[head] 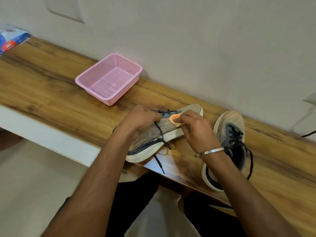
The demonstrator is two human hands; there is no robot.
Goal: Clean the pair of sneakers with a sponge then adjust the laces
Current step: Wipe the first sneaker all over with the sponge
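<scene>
Right hand [196,127] fingers pinching soft orange sponge [175,119] (left hand [141,119] gripping mesh sneaker [159,132]).

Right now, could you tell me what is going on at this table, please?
A person is cleaning a sneaker tipped on its side on the wooden table. The left hand steadies it near the laces while the right hand pinches an orange sponge against the upper. The second sneaker waits beside it, laces loose. A pink basket sits behind.
</scene>
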